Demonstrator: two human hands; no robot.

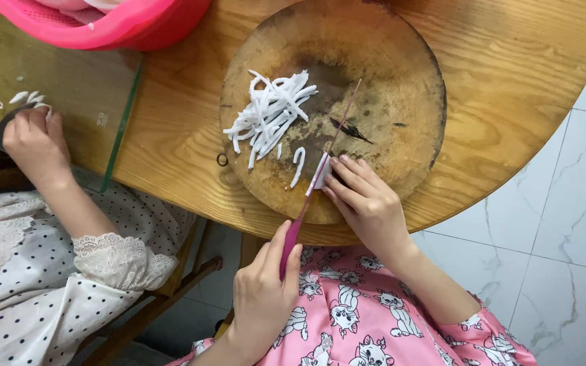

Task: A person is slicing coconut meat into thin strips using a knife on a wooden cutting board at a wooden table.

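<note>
Left grip [264, 288] clenched on knife [320, 159] handle, right grip [367, 203] pinning white piece [323, 173] — blade beside fingertips.

A round wooden counter [510, 74] with a pale, grained top carried everything, set over a white marbled tile floor [564, 224]. A round, dark-stained wooden chopping board [401, 81] lay directly on it near the front edge, bearing a heap of white strips [269, 115]. At the back left a pink plastic basket [130, 24] rested on the counter. A clear glass sheet [76, 88] covered the left part of the top, with a few white bits [25, 97] lying on it.
</note>
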